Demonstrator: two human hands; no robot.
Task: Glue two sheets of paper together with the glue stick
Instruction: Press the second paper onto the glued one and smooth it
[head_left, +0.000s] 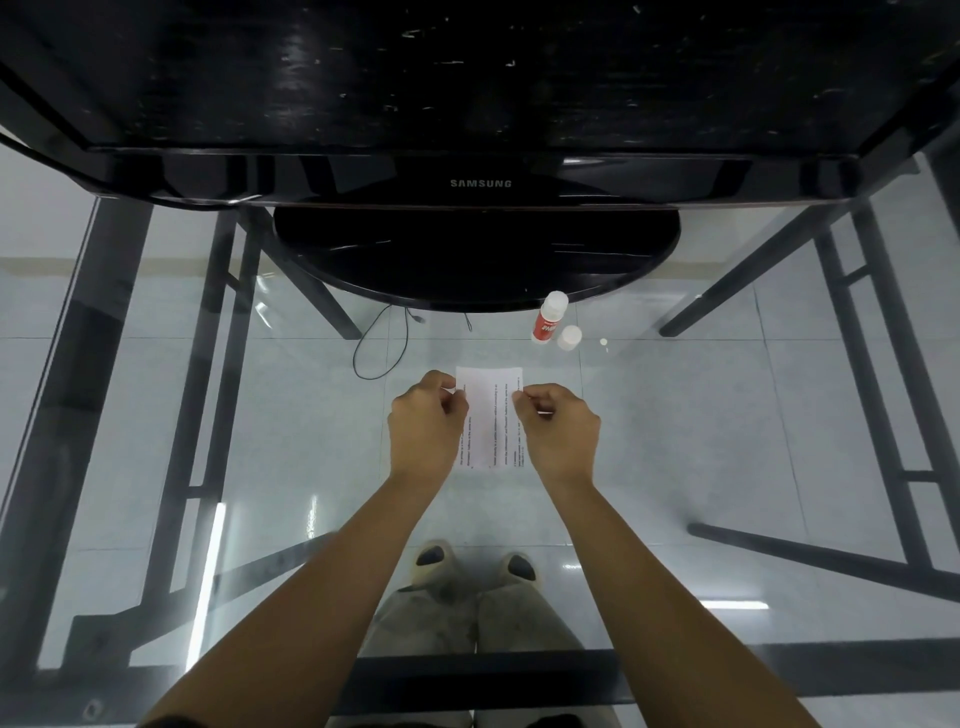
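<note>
Both hands are pinching the paper (491, 415) at its side edges, left hand (427, 426) and right hand (558, 428) each with a closed grip, over the glass desk (727, 415). Glue stick (548, 318) is standing uncapped near the monitor base (475, 254), cap (569, 338) beside it. Looks like the aligning/pressing step; next is probably lowering the sheet squarely and smoothing it flat.

Even, cool indoor light from overhead, moderately bright. Glass worktop (675, 415) carries glare: long white streak lower left, short bright bar lower right, fainter patches near centre. Glossy monitor (478, 176) bezel picks up soft highlights; its upper part goes near black with little detail. Shadows weak and diffuse. Strong wide-angle distortion, straight edges bow near the frame sides. Centre sharp, print on paper (491, 415) too small to read. Corners soft, slightly smeared.
</note>
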